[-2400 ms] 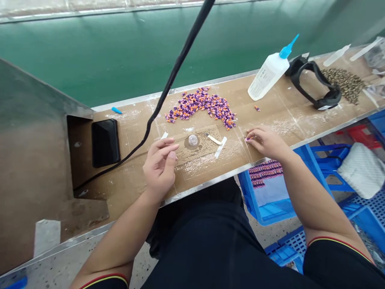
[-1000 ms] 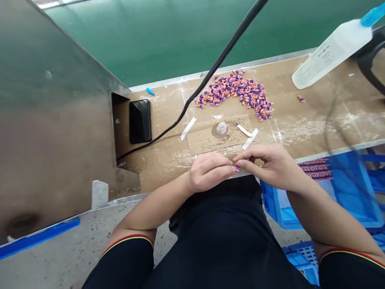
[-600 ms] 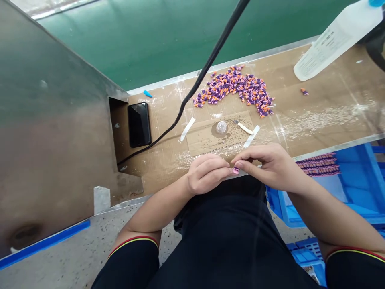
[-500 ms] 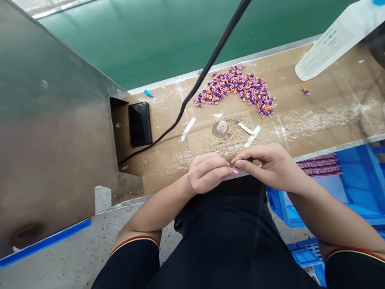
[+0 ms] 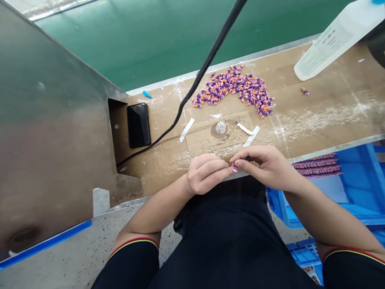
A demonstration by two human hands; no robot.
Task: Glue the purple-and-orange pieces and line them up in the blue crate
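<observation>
My left hand (image 5: 208,174) and my right hand (image 5: 264,165) meet at the table's front edge. Between their fingertips is a small pink and purple piece (image 5: 235,168), pinched from both sides and partly covered by the fingers. Just beyond the hands, a cardboard sheet (image 5: 198,140) taped to the table bears a small clear jar (image 5: 220,127) and a white-handled blade (image 5: 244,129). Farther back lies a curved pile of small purple, orange and pink pieces (image 5: 221,86).
A phone (image 5: 138,125) lies at the left beside a metal housing (image 5: 54,132). A black cable (image 5: 192,88) crosses the view. A plastic bottle (image 5: 333,44) leans in at the back right. Blue crates (image 5: 357,168) stand below the right edge, one with striped pieces.
Both hands keep their grip on the small piece, with only slight finger movement. The whole view has shifted a little.
</observation>
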